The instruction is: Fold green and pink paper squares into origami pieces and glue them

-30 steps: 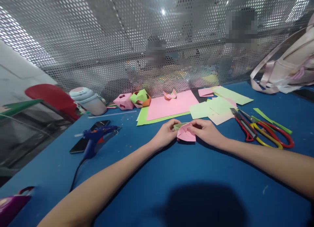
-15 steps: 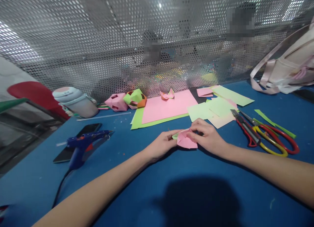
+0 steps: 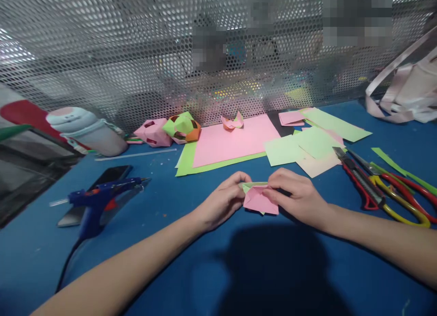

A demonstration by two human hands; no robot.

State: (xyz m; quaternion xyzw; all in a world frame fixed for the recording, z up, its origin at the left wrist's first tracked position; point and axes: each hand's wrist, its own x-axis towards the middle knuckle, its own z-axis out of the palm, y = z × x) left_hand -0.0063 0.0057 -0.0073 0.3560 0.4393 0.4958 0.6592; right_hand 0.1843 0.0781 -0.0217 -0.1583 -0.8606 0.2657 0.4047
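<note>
Between my two hands is a small folded paper piece [image 3: 261, 201], pink on its near face with light green showing along the top edge. My left hand [image 3: 228, 197] pinches its left end near the green edge. On the right side, my right hand [image 3: 293, 193] grips the pink paper between thumb and fingers. The piece is held just above the blue table [image 3: 177, 270]. Fingertips behind the paper are hidden. Beyond my hands lie a pink sheet [image 3: 235, 140] on a lime green sheet [image 3: 186, 163], with a small curled pink paper piece [image 3: 232, 121] on top.
A blue glue gun [image 3: 92, 206] lies over a phone [image 3: 114, 172] at left, near a bottle [image 3: 87, 134]. Folded paper shapes [image 3: 182, 127] stand at the back. To the right are a box cutter [image 3: 360, 181], scissors [image 3: 403, 202], pale green sheets [image 3: 314, 143] and a bag [image 3: 416, 88].
The view has shifted, so things at left sit farther left and the scissors farther right. Both hands keep hold of the folded paper, which has turned slightly and shows more green along its top.
</note>
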